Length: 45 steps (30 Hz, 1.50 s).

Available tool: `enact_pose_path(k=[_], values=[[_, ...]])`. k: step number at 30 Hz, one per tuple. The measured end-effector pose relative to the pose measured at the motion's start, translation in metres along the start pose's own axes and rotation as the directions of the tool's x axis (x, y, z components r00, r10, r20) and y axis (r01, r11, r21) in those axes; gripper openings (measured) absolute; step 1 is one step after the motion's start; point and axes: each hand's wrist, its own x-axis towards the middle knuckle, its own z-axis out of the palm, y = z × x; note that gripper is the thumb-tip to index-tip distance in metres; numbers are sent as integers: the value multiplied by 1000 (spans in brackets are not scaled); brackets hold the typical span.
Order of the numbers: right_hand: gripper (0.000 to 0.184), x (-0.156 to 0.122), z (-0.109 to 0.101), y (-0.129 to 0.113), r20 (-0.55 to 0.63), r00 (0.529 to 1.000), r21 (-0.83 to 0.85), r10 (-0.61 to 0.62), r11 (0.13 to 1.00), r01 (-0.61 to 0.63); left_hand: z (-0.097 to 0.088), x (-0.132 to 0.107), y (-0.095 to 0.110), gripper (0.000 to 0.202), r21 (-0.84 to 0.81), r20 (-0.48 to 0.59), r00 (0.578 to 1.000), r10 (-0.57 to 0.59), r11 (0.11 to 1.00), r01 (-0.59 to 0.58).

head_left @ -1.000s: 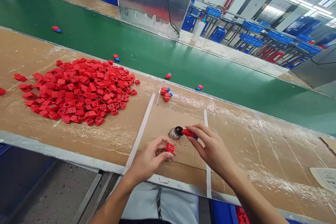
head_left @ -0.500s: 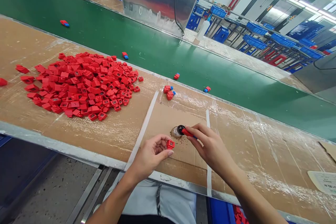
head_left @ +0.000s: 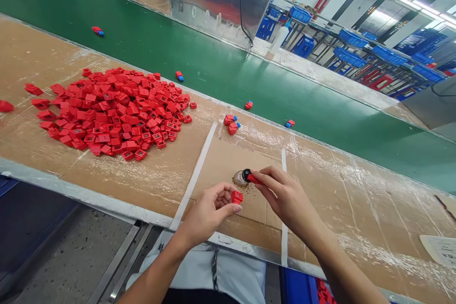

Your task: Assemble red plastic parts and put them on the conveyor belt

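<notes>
My left hand [head_left: 215, 206] pinches a small red plastic block [head_left: 237, 196] between thumb and fingers, its hollow end facing up. To the right, my right hand [head_left: 280, 187] is closed on a narrow red piece [head_left: 253, 179], partly hidden by the fingers. The red piece's tip meets a small black round part [head_left: 246, 175]; I cannot tell whether they are joined. This black part sits over the edge of a small round dish [head_left: 239, 179] on the cardboard, with dark specks around it.
A large pile of red blocks [head_left: 117, 109] lies on the left. Red-and-blue pieces [head_left: 232, 127] rest near the table's far edge, and several more, such as this red-and-blue piece [head_left: 290, 123], lie on the green conveyor belt [head_left: 213, 73]. Below the table edge stands a blue bin [head_left: 299, 287].
The pieces on the green belt have moved to the right. My left hand has shifted slightly right with the red block. My right hand stays at the black round part.
</notes>
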Motion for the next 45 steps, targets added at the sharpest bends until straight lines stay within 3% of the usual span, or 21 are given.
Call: enact_pose_path(k=[6, 14, 19, 33, 45], values=[[25, 1, -6, 0, -84, 996, 64, 13, 998, -8, 7, 0, -5, 20, -93, 60, 997, -42, 995, 47], [24, -17, -4, -20, -101, 979, 358, 179, 924, -132, 7, -1, -4, 20, -35, 67, 997, -41, 998, 43], [25, -27, 4, -29, -75, 987, 365, 140, 925, -104, 6, -3, -3, 20, -66, 120, 992, -39, 997, 47], [20, -33, 13, -32, -45, 989, 385, 144, 916, -116, 5, -5, -4, 23, -32, 112, 992, -56, 998, 60], [24, -44, 26, -42, 37, 986, 421, 165, 892, -165, -1, -8, 8, 13, 333, 133, 990, -54, 943, 7]])
